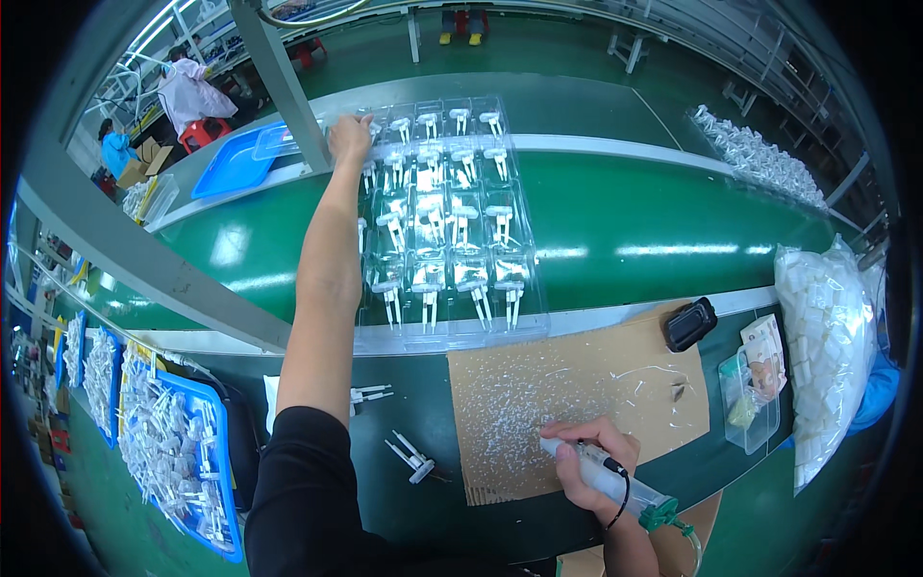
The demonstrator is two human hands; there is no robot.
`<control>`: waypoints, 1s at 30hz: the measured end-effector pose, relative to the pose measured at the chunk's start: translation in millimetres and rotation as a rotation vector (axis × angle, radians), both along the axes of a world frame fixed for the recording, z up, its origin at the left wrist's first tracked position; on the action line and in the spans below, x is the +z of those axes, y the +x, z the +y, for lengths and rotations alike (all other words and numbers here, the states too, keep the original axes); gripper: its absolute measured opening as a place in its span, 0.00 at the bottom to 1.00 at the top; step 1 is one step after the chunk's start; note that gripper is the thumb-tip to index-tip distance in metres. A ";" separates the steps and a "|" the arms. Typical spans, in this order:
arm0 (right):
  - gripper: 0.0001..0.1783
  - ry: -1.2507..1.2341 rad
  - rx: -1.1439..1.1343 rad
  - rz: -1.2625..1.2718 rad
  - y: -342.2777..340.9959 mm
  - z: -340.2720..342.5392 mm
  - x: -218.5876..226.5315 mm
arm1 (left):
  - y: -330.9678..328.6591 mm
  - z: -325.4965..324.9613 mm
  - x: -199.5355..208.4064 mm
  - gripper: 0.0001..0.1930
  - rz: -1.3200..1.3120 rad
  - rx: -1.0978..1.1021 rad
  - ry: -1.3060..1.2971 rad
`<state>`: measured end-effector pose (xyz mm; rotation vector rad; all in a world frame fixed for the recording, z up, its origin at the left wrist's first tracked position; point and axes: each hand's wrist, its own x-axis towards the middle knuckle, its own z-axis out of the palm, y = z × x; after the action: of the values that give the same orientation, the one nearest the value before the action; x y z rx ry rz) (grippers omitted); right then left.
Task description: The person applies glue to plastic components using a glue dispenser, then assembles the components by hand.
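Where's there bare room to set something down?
Widest: the bright green belt, between the clear tray and the bag of white pieces. More bare belt lies left of the left forearm. Crowded: the clear tray, set with white parts, the heaped blue tray at lower left, and the cardboard, littered with white bits.

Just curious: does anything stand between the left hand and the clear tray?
Nothing visible does: the left hand is at the far left corner of the clear tray. The grey post stands left of the hand.
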<state>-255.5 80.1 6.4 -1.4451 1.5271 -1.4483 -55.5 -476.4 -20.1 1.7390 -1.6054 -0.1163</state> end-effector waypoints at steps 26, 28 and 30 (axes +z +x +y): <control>0.04 0.006 -0.026 0.262 25.4 13.5 12.6 | 114.5 435.3 66.0 0.15 -0.535 -0.747 0.307; 0.02 -0.061 -0.065 0.255 28.4 11.8 11.0 | 127.0 442.5 51.5 0.20 -0.374 -0.709 0.170; 0.02 -0.071 -0.067 0.261 28.4 11.9 8.6 | 131.5 439.4 39.8 0.20 -0.343 -0.725 0.125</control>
<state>-227.2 91.9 14.9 -1.6941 1.7101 -1.4080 76.0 -37.0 19.7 1.2233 -2.4716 -0.2796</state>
